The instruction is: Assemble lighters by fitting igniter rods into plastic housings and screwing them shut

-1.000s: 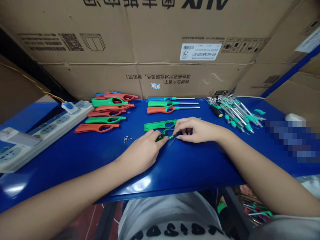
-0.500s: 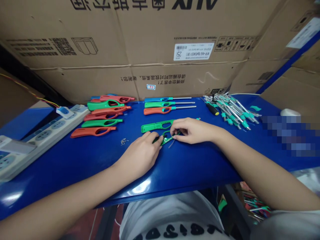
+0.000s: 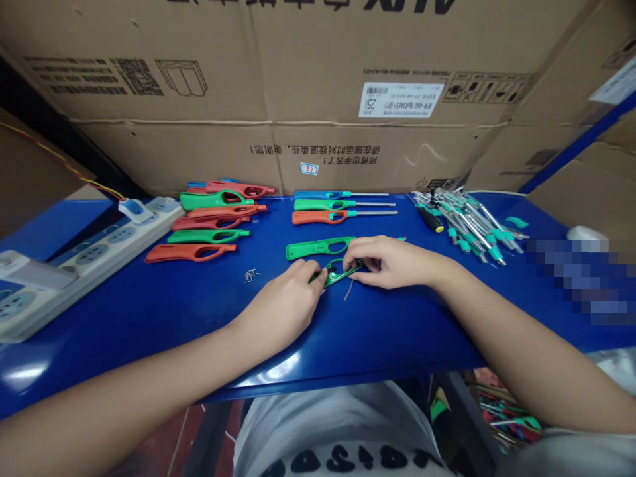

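Green plastic casing (image 3: 334,278), slim, open-looped

A blue table (image 3: 397,338) is bearing a power strip (image 3: 94,268) and colored handles (image 3: 166,253) on the left, three lighters (image 3: 313,217) and a green casing (image 3: 305,250) centrally, metal tubes (image 3: 470,225) far right.

printed cardboard (image 3: 209,152) behind blue table (image 3: 387,338); white label (image 3: 401,100) on cardboard; power strip (image 3: 94,262) at left
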`<state>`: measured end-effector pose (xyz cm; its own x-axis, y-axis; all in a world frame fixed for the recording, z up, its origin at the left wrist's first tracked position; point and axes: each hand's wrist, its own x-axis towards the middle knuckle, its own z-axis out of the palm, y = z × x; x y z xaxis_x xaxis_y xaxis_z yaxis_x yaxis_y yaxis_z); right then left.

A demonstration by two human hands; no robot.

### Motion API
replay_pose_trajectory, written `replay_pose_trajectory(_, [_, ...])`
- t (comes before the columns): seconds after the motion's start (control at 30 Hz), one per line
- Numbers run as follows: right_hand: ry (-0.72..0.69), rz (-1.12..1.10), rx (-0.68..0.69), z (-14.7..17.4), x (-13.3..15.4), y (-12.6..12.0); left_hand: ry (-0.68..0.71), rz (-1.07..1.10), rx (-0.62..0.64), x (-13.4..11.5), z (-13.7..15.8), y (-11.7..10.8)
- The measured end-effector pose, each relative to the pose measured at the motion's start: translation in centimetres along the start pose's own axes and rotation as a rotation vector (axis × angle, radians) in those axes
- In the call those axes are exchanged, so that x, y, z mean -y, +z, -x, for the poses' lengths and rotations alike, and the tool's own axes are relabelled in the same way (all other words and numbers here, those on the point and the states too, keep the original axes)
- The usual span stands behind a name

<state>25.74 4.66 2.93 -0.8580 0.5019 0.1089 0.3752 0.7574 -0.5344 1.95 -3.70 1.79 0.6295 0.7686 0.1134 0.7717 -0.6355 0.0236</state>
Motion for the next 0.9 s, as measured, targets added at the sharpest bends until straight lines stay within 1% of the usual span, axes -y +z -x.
replay_pose_trajectory(0.2, [0.011,0.001,0.021,-0.1,0.3,0.2,0.005,-0.063,0.004,-0.1,0.0,0.1])
replay_pose_trajectory(0.37, [0.014,0.047,0.033,-0.1,0.9,0.1,0.009,-0.058,0.003,-0.1,0.0,0.0])
replay_pose_trajectory(0.53, [0.019,0.034,0.039,-0.1,0.8,0.2,-0.009,-0.038,-0.008,-0.1,0.0,0.2])
replay_pose_trajectory(0.7, [0.026,0.035,0.038,-0.2,0.8,0.3,0.002,-0.039,-0.001,0.0,0.1,0.1])
replay_pose_trajectory(0.8, [0.033,0.059,0.013,-0.2,1.1,0.4,-0.002,-0.036,0.004,0.0,0.1,0.1])
replay_pose_trajectory(0.9, [0.095,0.140,-0.064,-0.5,1.2,0.7,-0.008,-0.010,-0.011,0.1,0.1,0.2])
